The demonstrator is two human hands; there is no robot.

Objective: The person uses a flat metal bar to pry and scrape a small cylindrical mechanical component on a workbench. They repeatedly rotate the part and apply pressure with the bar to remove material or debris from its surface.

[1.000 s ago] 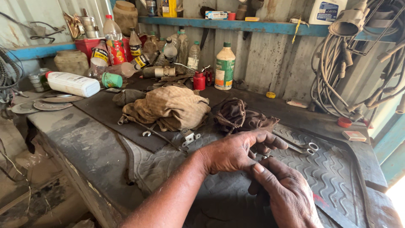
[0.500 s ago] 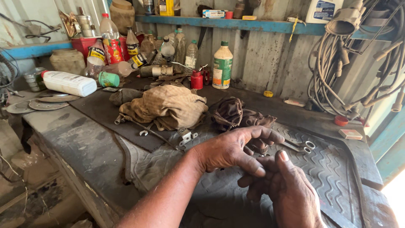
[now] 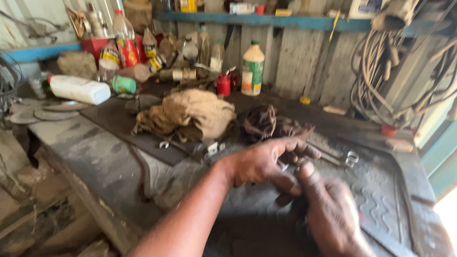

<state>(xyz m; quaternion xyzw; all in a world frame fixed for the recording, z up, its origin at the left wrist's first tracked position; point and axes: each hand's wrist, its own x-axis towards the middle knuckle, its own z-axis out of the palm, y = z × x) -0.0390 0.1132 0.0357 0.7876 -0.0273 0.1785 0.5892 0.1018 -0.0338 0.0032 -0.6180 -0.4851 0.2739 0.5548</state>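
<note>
left hand (image 3: 259, 164): over the rubber mat, fingers curled narrow round a small metal part (image 3: 284, 166); only a glint shows, kind cannot be told
right hand (image 3: 331, 216): just beside the left, thumb tip touching the left fingers at the same part; whether it grips the part cannot be told, blurred
small metal part: one, between the two hands, above the mat, off the surface
rubber mat (image 3: 381, 209): one, dark, wavy tread, lying on the surface under both hands
surface (image 3: 90, 152): grey, dusty, edge runs left to bottom
wrenches (image 3: 340, 156): two at least, crossed on the mat just beyond the hands, ring ends right
rag (image 3: 193, 114): one, tan, bunched, behind the hands
wire tangle (image 3: 266, 121): one brown clump, right of the rag
white bottle (image 3: 78, 89): one, lying on its side, far left
green-label bottle (image 3: 252, 70): one, upright at the back wall
red can (image 3: 223, 85): one, small, left of that bottle
cables (image 3: 381, 81): one bundle of loops hanging on the wall, right
shelf (image 3: 304, 22): one, blue, above the bottles
</note>
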